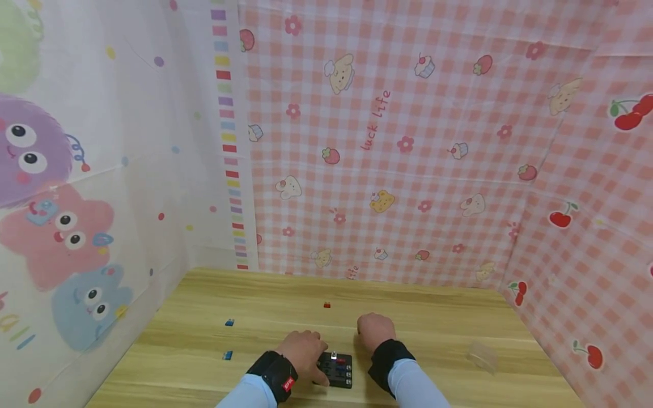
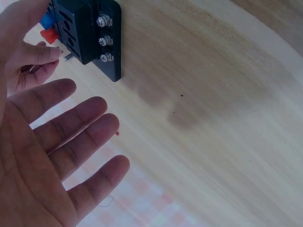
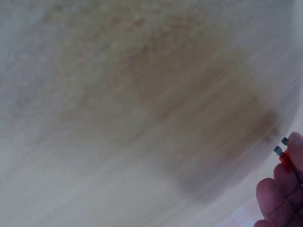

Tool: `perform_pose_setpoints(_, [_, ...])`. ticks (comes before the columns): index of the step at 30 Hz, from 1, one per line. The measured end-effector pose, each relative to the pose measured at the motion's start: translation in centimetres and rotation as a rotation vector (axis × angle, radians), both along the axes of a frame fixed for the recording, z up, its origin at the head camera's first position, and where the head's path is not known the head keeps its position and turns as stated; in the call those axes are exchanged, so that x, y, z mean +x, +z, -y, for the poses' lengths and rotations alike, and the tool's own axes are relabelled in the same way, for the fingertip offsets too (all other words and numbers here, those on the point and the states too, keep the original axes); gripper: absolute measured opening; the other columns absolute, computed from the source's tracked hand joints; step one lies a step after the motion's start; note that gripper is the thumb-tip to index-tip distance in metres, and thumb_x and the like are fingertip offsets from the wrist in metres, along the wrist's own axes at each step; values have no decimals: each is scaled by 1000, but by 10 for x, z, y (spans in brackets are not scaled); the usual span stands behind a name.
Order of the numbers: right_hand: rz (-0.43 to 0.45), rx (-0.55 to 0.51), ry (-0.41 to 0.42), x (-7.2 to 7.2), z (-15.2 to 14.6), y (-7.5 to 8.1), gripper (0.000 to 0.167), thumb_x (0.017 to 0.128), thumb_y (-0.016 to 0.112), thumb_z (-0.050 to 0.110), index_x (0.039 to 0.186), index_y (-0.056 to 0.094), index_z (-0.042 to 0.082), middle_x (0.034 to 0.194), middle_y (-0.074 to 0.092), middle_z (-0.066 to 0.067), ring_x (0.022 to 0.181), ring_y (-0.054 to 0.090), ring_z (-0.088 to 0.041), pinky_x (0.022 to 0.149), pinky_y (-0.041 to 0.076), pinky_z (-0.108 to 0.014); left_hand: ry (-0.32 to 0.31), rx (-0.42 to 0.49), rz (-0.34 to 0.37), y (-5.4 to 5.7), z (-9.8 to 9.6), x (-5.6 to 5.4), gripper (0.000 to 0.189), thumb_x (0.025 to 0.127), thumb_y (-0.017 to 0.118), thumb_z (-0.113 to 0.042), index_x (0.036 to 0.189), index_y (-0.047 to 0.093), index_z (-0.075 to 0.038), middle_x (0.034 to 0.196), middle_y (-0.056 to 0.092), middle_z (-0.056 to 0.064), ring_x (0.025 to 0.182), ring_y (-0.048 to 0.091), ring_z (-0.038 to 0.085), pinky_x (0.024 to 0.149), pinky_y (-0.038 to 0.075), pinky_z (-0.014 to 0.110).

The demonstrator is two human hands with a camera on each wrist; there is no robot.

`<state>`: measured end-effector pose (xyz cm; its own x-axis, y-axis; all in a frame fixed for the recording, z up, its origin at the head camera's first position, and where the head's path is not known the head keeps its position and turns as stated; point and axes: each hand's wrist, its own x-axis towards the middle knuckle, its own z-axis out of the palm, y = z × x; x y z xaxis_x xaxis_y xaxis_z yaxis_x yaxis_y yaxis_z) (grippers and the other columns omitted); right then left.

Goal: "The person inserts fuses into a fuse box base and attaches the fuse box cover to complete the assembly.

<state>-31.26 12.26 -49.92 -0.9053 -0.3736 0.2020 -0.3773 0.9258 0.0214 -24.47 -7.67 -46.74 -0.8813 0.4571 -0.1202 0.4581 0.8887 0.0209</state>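
A black fuse block lies on the table between the hands, screw terminals along one side. A red fuse and a blue fuse sit in it. My left hand is at the block's left side, thumb by its near edge and the other fingers extended and spread. Just beyond the block's far right corner is my right hand. Its thumb and fingertips pinch a red blade fuse, metal prongs sticking out, as the right wrist view shows.
Two blue fuses lie on the wooden table to the left. Another red fuse lies farther back. A clear plastic piece is at the right. Printed cloths rise behind and at both sides.
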Motion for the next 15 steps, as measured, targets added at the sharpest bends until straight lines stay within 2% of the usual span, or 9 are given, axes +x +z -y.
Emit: perform_pose_setpoints(15, [-11, -7, 25, 8, -5, 7, 16, 85, 71, 3, 72, 71, 14, 67, 64, 1, 57, 54, -15, 57, 50, -35, 6, 15, 12, 1, 0, -3, 66, 67, 84, -59, 118, 71, -19, 96, 62, -3, 82, 54, 13, 78, 48, 37])
